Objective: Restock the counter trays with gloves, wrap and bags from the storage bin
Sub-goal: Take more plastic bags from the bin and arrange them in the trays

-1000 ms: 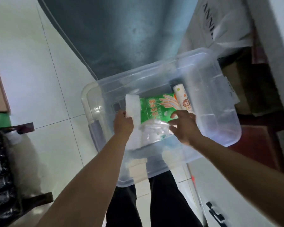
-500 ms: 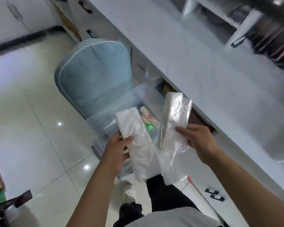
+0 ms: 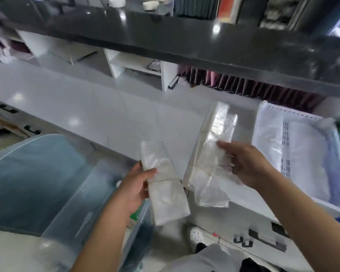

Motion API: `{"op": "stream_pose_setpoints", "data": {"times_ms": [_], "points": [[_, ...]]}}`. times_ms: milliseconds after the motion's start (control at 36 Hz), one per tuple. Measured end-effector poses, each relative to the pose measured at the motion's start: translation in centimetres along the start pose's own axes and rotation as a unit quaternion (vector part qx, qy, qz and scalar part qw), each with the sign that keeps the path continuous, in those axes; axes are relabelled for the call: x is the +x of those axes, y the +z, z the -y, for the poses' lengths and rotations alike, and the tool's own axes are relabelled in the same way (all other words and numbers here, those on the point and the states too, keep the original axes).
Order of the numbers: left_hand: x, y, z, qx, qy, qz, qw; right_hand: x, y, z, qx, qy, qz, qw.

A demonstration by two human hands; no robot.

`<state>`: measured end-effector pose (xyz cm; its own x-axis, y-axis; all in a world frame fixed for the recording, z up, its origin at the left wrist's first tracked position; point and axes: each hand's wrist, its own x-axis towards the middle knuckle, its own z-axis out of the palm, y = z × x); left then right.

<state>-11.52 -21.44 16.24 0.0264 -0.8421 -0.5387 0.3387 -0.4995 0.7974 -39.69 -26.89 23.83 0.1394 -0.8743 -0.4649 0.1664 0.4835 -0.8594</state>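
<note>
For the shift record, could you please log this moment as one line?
left hand: holds banded bag bundle | right hand: holds clear bag pack | both above counter | white tray: right, not reached

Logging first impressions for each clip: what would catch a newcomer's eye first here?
Two banded bundles of clear plastic bags held up over the white counter: the left hand grips the smaller whitish bundle, the right hand the longer, glossier bundle. At right sits a white perforated plastic tray already holding bags; a clear plastic storage bin stands lower left.
</note>
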Motion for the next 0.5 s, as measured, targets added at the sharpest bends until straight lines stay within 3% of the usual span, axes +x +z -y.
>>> {"op": "stream_pose_setpoints", "data": {"times_ms": [333,417,500], "points": [[12.8,12.6,-0.6,0.143,-0.059,-0.013,0.988,6.8,-8.8,4.0,0.017,-0.007,-0.016,1.0],[14.2,15.1,-0.8,0.191,-0.035,-0.042,0.98,7.9,-10.1,4.8,0.025,-0.007,-0.02,0.999],[14.3,16.8,-1.6,0.262,0.058,-0.124,0.955,9.0,-11.3,5.2,0.017,-0.014,-0.037,0.999]]}}
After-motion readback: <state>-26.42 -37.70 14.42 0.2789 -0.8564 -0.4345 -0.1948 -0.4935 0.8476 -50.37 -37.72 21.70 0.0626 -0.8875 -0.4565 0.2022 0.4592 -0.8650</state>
